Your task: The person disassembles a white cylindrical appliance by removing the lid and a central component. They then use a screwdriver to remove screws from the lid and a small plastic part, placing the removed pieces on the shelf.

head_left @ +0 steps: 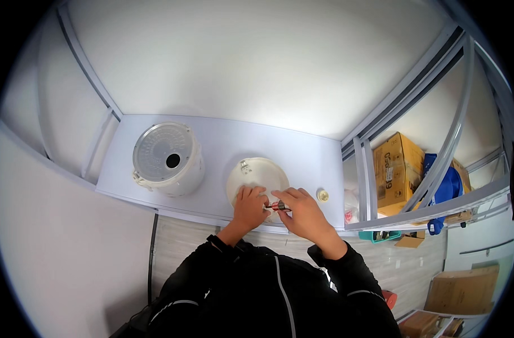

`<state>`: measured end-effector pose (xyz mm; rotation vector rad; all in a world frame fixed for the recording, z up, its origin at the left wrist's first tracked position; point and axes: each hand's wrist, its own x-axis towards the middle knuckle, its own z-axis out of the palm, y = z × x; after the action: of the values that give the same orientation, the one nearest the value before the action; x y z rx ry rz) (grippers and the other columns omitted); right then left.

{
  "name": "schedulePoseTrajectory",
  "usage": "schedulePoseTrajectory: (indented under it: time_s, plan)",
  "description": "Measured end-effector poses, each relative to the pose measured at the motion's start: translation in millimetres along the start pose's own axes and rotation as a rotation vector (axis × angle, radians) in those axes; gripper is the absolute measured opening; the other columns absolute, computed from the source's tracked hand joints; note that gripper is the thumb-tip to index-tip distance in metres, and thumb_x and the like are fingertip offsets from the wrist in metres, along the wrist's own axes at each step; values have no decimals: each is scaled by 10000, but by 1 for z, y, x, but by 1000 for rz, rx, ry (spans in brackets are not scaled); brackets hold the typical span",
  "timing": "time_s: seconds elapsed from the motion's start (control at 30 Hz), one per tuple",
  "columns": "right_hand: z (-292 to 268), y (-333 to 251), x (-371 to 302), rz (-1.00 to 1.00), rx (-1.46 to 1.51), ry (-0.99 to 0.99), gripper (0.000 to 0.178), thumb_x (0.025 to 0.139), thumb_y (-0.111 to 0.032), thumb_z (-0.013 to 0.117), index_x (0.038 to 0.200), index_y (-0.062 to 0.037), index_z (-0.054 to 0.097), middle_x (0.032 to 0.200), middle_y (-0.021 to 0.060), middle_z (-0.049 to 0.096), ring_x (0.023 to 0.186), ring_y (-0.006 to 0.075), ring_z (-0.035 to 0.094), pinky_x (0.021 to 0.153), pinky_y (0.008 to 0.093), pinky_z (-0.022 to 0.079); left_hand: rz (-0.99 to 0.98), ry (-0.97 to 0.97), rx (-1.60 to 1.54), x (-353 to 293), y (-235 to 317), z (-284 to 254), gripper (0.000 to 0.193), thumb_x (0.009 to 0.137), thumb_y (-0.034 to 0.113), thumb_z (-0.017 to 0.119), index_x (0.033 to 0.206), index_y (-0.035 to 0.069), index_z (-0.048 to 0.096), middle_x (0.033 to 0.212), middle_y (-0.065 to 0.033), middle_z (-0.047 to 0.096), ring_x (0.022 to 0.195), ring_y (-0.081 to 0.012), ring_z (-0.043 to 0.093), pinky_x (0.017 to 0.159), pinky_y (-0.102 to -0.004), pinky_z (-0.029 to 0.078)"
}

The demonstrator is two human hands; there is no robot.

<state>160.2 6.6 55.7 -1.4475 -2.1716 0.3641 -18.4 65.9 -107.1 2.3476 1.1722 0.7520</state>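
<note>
- Head view: a pale grey table [223, 141] holds a white round pot [168, 159] on the left. It looks turned over, with a grey ribbed disc and a dark hole on top.
- A round white lid [256, 176] lies flat on the table, just right of the pot and apart from it. So the lid looks already off the pot.
- The left hand [249, 207] rests on the near edge of the lid, fingers curled down to press it.
- The right hand [303, 213] is closed around a small tool with a red and dark handle [279, 207]. Its tip points at the lid, right by the left hand.
- A small yellowish round part [323, 195] sits alone on the table, right of the lid, near the right hand. It may have come off the lid.
- I think the work on the lid is in the middle. Nothing is put back yet.
- Brown cardboard boxes [396, 172] and a blue bag [450, 188] sit off to the right.
</note>
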Motion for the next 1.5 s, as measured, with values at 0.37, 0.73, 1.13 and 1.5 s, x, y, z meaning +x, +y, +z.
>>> schedulePoseTrajectory:
  time_s: [0.37,0.73,1.13,1.5]
  plan:
    - [-1,3,-4,191,-32,-28,531,872,-168,836,1329,-33,603,1045,204,695,901,423,703,767,489,568,-16,-40,54,2,2,2,215,740,251,877,865,129,752,1347,-21,642,1316,-296,512,1261,-567,261]
    - [11,2,-2,298,63,20,577,888,-241,868,1334,-22,574,1070,188,735,825,349,757,709,443,578,21,-49,238,2,-3,12,348,745,264,870,1044,102,792,1344,-114,626,1318,-359,509,1235,-596,283]
    - [13,-1,2,183,37,101,477,873,-248,866,1232,-39,633,1074,181,742,895,356,753,735,427,584,-23,-8,116,-1,1,6,121,823,232,800,876,123,792,1376,-29,622,1288,-304,518,1266,-611,241]
    - [13,-3,4,283,23,104,418,908,-178,838,1241,-15,646,1072,197,742,896,383,746,773,441,593,-47,-7,68,-4,2,6,134,835,256,831,891,148,776,1383,-7,633,1265,-296,530,1279,-621,228]
